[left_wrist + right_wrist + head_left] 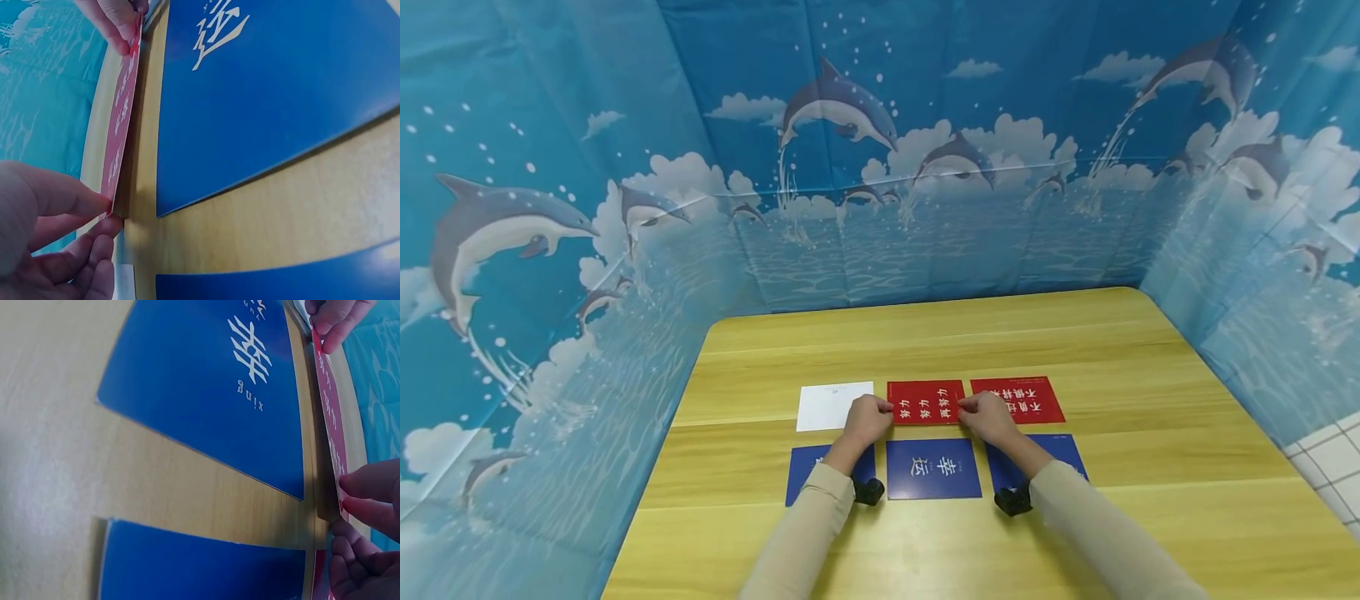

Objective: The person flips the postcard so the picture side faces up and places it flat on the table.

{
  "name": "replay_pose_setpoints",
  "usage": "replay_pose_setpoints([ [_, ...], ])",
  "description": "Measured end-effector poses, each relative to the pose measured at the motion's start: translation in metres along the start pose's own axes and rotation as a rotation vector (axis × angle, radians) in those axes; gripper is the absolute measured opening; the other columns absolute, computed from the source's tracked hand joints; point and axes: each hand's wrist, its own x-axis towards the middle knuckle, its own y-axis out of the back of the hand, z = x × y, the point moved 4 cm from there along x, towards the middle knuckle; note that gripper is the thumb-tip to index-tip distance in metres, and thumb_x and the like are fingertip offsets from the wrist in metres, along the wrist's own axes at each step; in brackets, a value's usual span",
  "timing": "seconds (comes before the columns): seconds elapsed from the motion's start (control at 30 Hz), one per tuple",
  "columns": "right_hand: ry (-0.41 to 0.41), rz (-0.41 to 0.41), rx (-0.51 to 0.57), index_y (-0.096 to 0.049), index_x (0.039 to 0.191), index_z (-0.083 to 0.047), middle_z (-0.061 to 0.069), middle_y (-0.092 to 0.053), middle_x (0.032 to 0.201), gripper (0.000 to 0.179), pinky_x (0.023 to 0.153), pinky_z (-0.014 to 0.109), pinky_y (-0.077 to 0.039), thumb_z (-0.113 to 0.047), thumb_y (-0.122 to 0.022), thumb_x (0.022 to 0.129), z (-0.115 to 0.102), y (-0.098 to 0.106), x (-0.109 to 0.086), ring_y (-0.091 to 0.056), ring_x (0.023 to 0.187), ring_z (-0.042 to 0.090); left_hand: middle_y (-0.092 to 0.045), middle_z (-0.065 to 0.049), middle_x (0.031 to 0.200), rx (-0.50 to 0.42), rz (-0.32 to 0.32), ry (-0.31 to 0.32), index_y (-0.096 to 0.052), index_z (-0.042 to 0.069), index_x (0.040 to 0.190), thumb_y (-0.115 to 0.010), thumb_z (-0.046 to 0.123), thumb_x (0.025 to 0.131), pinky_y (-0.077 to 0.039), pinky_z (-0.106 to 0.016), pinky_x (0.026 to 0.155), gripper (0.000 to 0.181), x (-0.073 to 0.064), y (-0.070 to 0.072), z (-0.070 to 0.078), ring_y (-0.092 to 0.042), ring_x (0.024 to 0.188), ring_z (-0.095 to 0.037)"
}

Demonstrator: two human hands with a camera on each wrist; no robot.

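Note:
Both hands hold a red card (927, 402) with white characters, one at each side edge. My left hand (867, 419) pinches its left edge between thumb and fingers. The right hand (988, 417) pinches the right edge. In the left wrist view the red card (123, 119) looks tilted, its near edge a little off the table with shadow beneath. Just in front lies a blue card (934, 468) with pale characters. A white card (820, 408) is partly behind the left hand, and another red card (1033, 398) is partly behind the right.
Two more blue cards lie under the forearms, one at left (805, 473) and one at right (1060, 450), both partly hidden. The cards form two rows on a wood-grain table (760, 350). A dolphin-print curtain (955, 242) hangs behind and at the sides.

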Motion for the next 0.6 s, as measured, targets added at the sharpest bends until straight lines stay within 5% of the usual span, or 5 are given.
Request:
replay_pose_setpoints([
  [0.23,0.045,0.047,-0.118,-0.066,0.106,0.006,0.018,-0.065,0.099,0.034,0.062,0.031,-0.05,-0.011,-0.073,0.078,-0.004,-0.003,0.001,-0.057,0.076,0.021,-0.069,-0.011,0.089,0.085,-0.022,0.02,-0.071,-0.003,0.095,-0.063,-0.001,0.077,-0.043,-0.026,0.054,0.02,0.0,-0.005,0.002,-0.057,0.066,-0.016],
  [0.47,0.109,0.103,-0.26,-0.068,0.102,0.005,0.015,-0.062,0.091,0.033,0.069,0.036,-0.047,-0.013,-0.074,0.076,-0.01,-0.006,-0.002,-0.052,0.078,0.023,-0.069,-0.01,0.092,0.247,0.028,-0.027,-0.073,0.001,0.094,-0.06,-0.002,0.078,-0.046,-0.023,0.061,0.02,-0.007,-0.007,0.011,-0.063,0.077,-0.017],
  [0.6,0.107,0.1,-0.29,-0.069,0.097,0.007,0.015,-0.061,0.089,0.029,0.072,0.039,-0.048,-0.012,-0.074,0.076,-0.012,-0.007,-0.002,-0.053,0.082,0.025,-0.067,-0.008,0.075,0.296,0.063,-0.077,-0.073,0.001,0.076,-0.06,-0.002,0.077,-0.046,-0.025,0.058,0.013,-0.01,-0.007,0.014,-0.061,0.071,-0.02],
])
